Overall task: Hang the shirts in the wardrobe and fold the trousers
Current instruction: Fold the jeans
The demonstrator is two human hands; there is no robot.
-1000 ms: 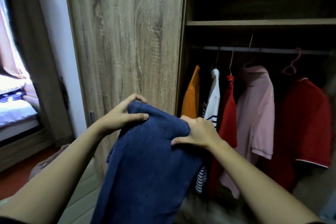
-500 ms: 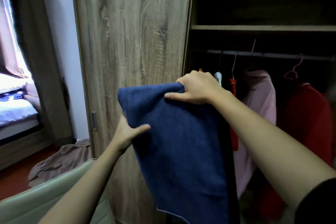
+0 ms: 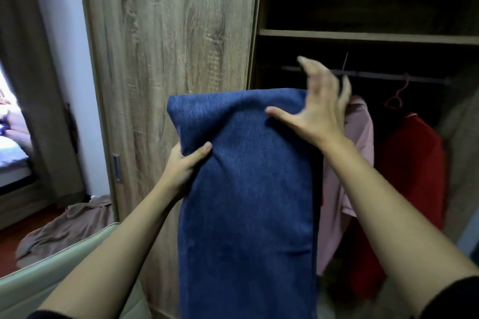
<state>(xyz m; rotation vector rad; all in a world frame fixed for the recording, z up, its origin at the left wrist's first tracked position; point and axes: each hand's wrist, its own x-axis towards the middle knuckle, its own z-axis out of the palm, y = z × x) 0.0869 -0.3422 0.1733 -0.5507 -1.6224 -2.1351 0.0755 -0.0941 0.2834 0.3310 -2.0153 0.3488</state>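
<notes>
Pink shirt (image 3: 360, 142) & red shirt (image 3: 412, 163) hung already. I had blue trousers (image 3: 246, 202) mid-fold: left hand (image 3: 185, 166) gripped edge, right hand (image 3: 320, 114) spread open. Brown garment (image 3: 64, 225) on floor prob pending.

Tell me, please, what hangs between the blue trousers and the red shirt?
In the head view, a pink shirt hangs between the blue trousers and the red shirt, partly behind the right hand.

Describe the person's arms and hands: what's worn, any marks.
Both forearms are bare. A dark right sleeve shows at the bottom corner, and a dark left sleeve barely shows. The left hand and right hand wear no gloves; no watch or ring is visible, though the right one is blurred.
</notes>
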